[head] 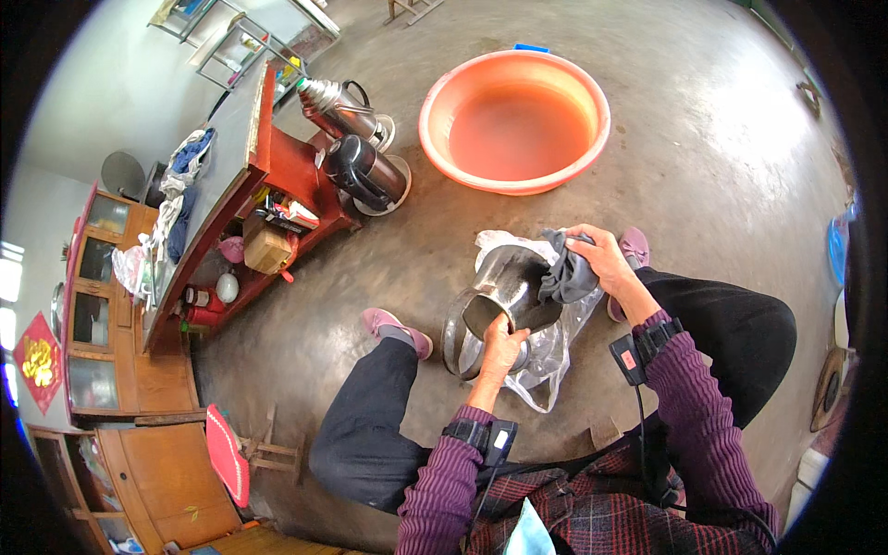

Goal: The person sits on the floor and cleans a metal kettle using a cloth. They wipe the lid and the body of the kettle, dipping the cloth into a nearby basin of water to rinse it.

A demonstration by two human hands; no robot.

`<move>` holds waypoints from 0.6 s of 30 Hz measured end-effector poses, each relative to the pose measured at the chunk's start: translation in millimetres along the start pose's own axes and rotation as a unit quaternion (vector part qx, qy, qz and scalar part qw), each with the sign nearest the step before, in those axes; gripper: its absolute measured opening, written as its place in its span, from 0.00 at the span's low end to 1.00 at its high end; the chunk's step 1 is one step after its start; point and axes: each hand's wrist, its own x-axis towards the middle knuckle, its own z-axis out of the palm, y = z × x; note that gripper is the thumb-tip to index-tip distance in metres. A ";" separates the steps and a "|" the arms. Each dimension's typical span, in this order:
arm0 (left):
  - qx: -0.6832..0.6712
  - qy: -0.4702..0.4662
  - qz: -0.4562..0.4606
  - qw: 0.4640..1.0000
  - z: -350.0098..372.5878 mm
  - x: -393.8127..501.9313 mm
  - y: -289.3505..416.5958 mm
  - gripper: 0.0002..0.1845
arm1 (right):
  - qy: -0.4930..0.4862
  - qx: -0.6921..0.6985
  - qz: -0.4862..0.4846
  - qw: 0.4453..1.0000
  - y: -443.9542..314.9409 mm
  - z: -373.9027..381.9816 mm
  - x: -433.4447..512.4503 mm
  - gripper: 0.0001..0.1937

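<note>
Between my knees I hold a hollow metal housing (512,269), dull grey, with wide openings and a broad ring-like rim at its left. My left hand (501,352) grips the edge of its near opening, the fingertips partly hidden inside. A crumpled dark grey cloth (570,272) is pinched in my right hand (602,258) and lies against the housing's right side. Beneath the housing, a clear plastic bag (553,371) spreads over the floor, partly covered by it.
Beyond my feet stands an orange plastic basin (513,182) holding cloudy water. Two vacuum flasks (368,173) stand beside a red table (295,159) with a cloth on top. A stool with a pink cushion (227,454) is at lower left, near wooden cabinets (163,479).
</note>
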 end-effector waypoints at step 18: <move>0.190 -0.027 0.115 0.975 10.5 -1.0 -18.3 0.15 | -0.298 -0.090 -0.060 0.948 40.1 30.5 -4.7 0.09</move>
